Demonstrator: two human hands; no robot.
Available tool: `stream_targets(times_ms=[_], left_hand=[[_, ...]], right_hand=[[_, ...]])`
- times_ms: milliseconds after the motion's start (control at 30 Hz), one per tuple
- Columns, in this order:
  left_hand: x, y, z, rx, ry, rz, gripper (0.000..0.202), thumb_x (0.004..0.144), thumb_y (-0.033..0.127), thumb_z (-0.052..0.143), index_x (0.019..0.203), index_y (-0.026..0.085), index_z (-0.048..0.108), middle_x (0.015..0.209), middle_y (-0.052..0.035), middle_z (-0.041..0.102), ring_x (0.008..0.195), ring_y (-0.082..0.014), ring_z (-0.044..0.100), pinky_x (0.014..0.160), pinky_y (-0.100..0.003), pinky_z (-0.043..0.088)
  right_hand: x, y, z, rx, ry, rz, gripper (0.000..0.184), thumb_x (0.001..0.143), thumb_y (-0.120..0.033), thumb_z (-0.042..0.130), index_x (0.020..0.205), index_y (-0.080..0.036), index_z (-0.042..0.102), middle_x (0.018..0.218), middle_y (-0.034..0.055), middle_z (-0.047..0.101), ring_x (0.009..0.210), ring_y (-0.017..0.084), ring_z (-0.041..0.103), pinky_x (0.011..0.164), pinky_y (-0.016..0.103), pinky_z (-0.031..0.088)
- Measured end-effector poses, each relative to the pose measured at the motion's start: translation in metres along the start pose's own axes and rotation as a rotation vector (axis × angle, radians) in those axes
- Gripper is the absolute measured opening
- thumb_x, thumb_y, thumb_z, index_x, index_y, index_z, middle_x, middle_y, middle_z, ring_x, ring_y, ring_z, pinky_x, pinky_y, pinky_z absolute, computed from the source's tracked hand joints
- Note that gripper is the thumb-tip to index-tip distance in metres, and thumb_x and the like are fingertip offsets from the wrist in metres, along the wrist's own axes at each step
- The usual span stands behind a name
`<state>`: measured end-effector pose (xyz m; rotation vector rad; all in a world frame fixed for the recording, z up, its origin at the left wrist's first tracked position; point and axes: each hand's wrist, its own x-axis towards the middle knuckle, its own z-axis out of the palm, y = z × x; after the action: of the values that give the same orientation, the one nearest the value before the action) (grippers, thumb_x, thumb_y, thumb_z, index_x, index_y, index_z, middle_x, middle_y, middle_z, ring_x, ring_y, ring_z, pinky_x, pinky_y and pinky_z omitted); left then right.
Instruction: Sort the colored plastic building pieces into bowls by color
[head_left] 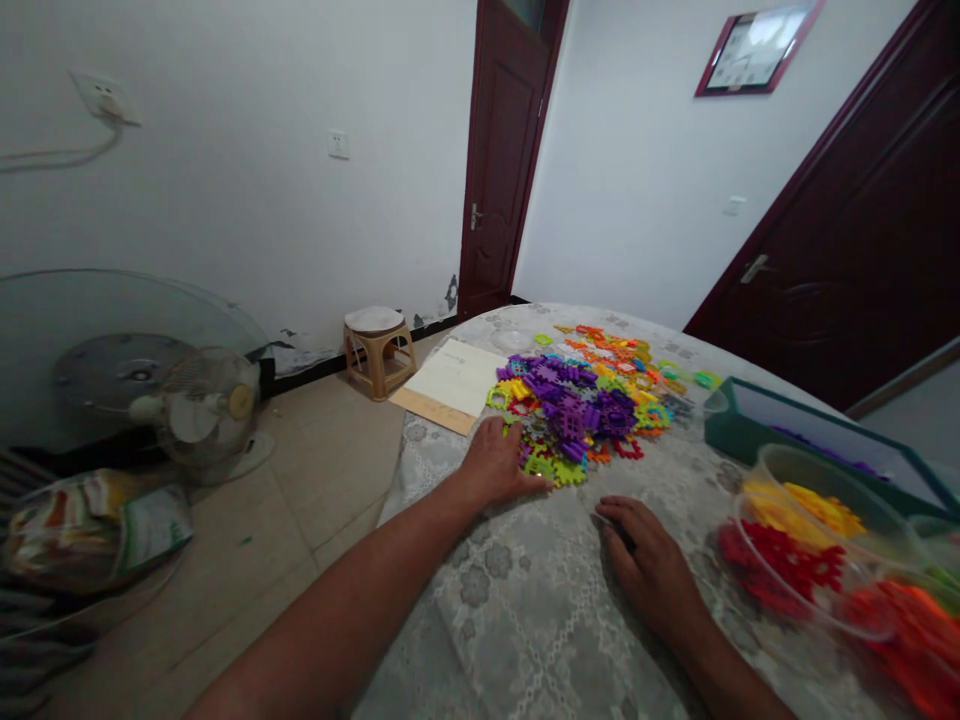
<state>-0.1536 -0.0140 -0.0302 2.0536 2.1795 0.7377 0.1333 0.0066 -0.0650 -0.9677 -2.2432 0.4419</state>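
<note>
A mixed heap of colourful plastic puzzle building pieces (574,400) lies on the table, with many purple ones on top. My left hand (496,465) touches the near left edge of the heap. Its thumb stretches to the right beside some lime-green pieces (562,470), apart from the fingers, whose tips are partly hidden among the pieces. My right hand (649,550) rests on the tablecloth just right of the heap's near side. Its fingers are loosely bent and apart, and I see nothing in them.
A pale board (454,378) lies left of the heap. Toward the right stand a green box (731,430) with purple pieces and clear round tubs (832,470) of yellow, red and orange pieces. A stool (379,350) and a fan (206,410) are beyond the table's left edge.
</note>
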Motion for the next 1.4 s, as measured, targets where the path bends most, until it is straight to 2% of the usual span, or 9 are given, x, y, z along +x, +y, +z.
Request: stream_targets(times_ms=[100,267,400,500,700,967,1167,1300,1400], left_hand=[[-0.014,0.016,0.004,-0.056,0.002,0.002,0.093,0.061,0.069,0.089,0.133,0.017,0.063,0.132,-0.0221,0.058,0.126,-0.0423,0.052,0.109,-0.052,0.044],[-0.030,0.042,0.012,-0.103,0.026,0.021,0.071,0.074,0.049,0.087,0.133,0.020,0.060,0.127,-0.0171,0.060,0.121,-0.0365,0.054,0.106,-0.049,0.045],[-0.029,0.053,0.021,-0.109,0.010,0.091,0.049,0.082,0.033,0.078,0.126,0.021,0.060,0.123,-0.0146,0.062,0.117,-0.0333,0.056,0.102,-0.048,0.046],[-0.024,0.058,0.028,-0.135,0.035,0.155,0.049,0.083,0.023,0.072,0.130,0.021,0.058,0.126,-0.0136,0.063,0.119,-0.0313,0.056,0.104,-0.046,0.047],[-0.013,0.069,0.034,-0.148,0.032,0.214,0.062,0.082,0.034,0.079,0.138,0.023,0.055,0.131,-0.0126,0.064,0.121,-0.0323,0.057,0.105,-0.048,0.049],[0.005,0.085,0.051,-0.261,0.068,0.256,0.046,0.082,0.018,0.074,0.126,0.022,0.062,0.124,-0.0117,0.069,0.119,-0.0297,0.063,0.106,-0.046,0.051],[0.008,0.094,0.046,-0.492,0.153,0.113,0.041,0.079,0.018,0.075,0.118,0.024,0.065,0.112,-0.0079,0.071,0.105,-0.0269,0.067,0.100,-0.043,0.052],[0.013,0.093,0.033,-0.719,0.188,-0.086,0.035,0.076,0.022,0.080,0.109,0.025,0.067,0.088,-0.0001,0.067,0.079,-0.0193,0.064,0.080,-0.033,0.052],[0.017,0.093,0.028,-0.952,0.181,-0.222,0.035,0.072,0.026,0.085,0.101,0.025,0.067,0.083,0.0017,0.064,0.072,-0.0153,0.061,0.066,-0.026,0.050]], right_hand=[[0.000,0.000,0.000,0.007,0.003,-0.014,0.025,0.100,-0.032,0.053,0.112,-0.024,0.073,0.123,0.0135,0.072,0.117,0.031,0.068,0.104,0.054,0.057],[0.001,-0.004,0.000,0.023,0.029,-0.027,0.025,0.100,-0.029,0.053,0.114,-0.023,0.073,0.124,0.0141,0.072,0.118,0.031,0.068,0.107,0.053,0.055],[0.002,-0.007,0.001,0.036,0.065,-0.052,0.027,0.099,-0.024,0.053,0.118,-0.022,0.072,0.127,0.0132,0.071,0.120,0.029,0.067,0.108,0.051,0.055],[0.002,-0.005,0.002,0.041,0.092,-0.071,0.028,0.098,-0.021,0.053,0.118,-0.022,0.072,0.125,0.0126,0.071,0.120,0.028,0.066,0.108,0.049,0.055],[0.001,0.000,0.009,-0.004,0.145,-0.043,0.031,0.096,-0.018,0.052,0.121,-0.020,0.069,0.126,0.0138,0.070,0.122,0.029,0.064,0.109,0.051,0.053],[0.004,0.006,0.000,-0.161,0.179,0.031,0.033,0.094,-0.014,0.051,0.122,-0.018,0.068,0.126,0.0146,0.068,0.119,0.029,0.063,0.106,0.046,0.052],[0.006,0.008,-0.010,-0.268,0.095,0.209,0.037,0.093,-0.015,0.055,0.128,-0.016,0.067,0.133,0.0159,0.066,0.125,0.031,0.058,0.109,0.046,0.046],[0.007,0.003,-0.012,-0.308,0.054,0.255,0.037,0.094,-0.018,0.057,0.130,-0.019,0.066,0.140,0.0153,0.063,0.128,0.031,0.056,0.110,0.045,0.043],[0.007,0.000,-0.012,-0.336,0.055,0.275,0.038,0.094,-0.018,0.056,0.130,-0.019,0.065,0.141,0.0153,0.062,0.129,0.031,0.055,0.110,0.045,0.042]])
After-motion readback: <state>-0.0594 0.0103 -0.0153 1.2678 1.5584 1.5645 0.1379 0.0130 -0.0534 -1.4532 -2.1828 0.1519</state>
